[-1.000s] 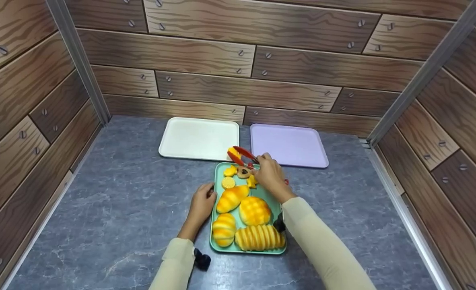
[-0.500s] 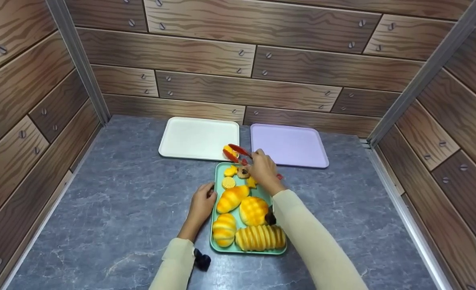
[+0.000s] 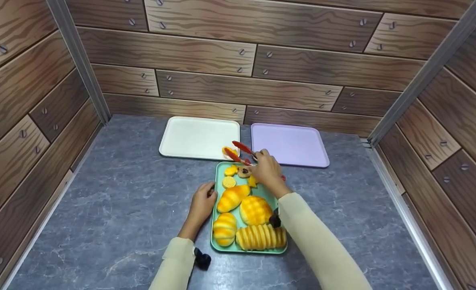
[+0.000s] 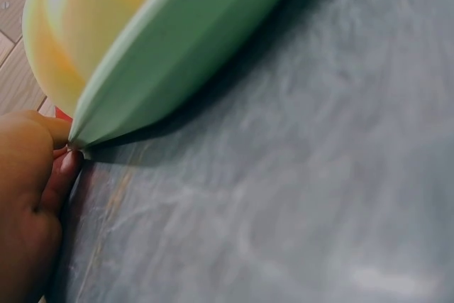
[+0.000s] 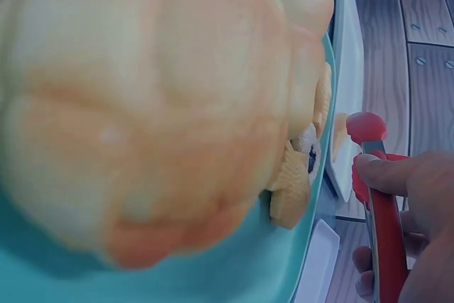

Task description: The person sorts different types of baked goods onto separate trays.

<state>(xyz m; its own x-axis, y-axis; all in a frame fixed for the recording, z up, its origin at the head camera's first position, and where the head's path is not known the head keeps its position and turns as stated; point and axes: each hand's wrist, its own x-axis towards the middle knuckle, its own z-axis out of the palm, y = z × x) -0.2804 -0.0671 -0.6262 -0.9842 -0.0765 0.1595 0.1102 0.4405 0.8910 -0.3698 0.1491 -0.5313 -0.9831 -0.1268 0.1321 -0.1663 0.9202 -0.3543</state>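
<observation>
"How many rectangular trays [image 3: 199, 135], white, lilac and green?"
"Three, one of each."
"Large golden bread loaves [image 3: 255, 210]?"
"Four."
"Small yellow or brown biscuit shapes [image 3: 229, 182]?"
"Five visible."
"Red-and-metal tongs [image 5: 388, 246]?"
"One pair."

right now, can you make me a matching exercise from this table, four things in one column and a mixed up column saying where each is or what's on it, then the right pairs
Things
1. tongs
2. white tray
3. left hand
4. green tray

Places and states
A. at the left edge of the tray nearest the person
B. has a big round bread on it
C. held in the right hand
D. has a small yellow piece at its near right corner

Right pairs
1-C, 2-D, 3-A, 4-B
</observation>
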